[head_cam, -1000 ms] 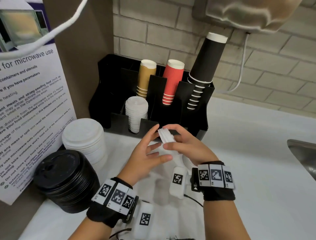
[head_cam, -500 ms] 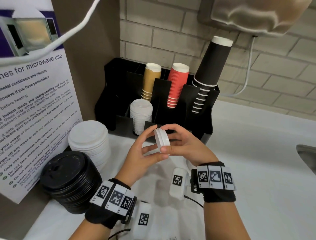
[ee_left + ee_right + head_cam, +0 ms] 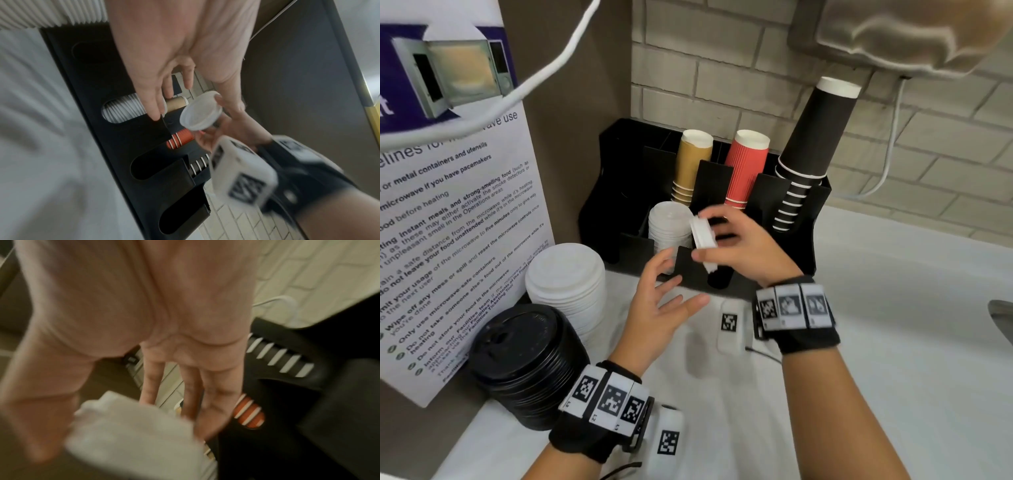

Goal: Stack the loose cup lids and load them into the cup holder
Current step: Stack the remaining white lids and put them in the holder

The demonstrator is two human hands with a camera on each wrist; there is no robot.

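My right hand (image 3: pixel 717 236) pinches a short stack of small white lids (image 3: pixel 702 233) on edge, just right of the white lid stack (image 3: pixel 669 226) standing in the black cup holder (image 3: pixel 801 236). In the left wrist view the held lids (image 3: pixel 200 112) show as a round disc between thumb and fingers. In the right wrist view they (image 3: pixel 133 431) are a white blur under the thumb. My left hand (image 3: pixel 667 291) hovers below with fingers spread, holding nothing. Two front slots (image 3: pixel 152 167) of the holder are dark.
A stack of larger white lids (image 3: pixel 566 284) and a stack of black lids (image 3: pixel 527 359) stand on the counter at left, by a microwave notice (image 3: pixel 448 222). Tan (image 3: pixel 691 164), red (image 3: pixel 746 168) and black (image 3: pixel 808 147) cups stand in the holder's rear slots. A sink edge (image 3: pixel 1001 315) lies far right.
Both hands held the small lid stack together before. My left hand has let go and dropped back, and my right hand has carried the lids up toward the holder.
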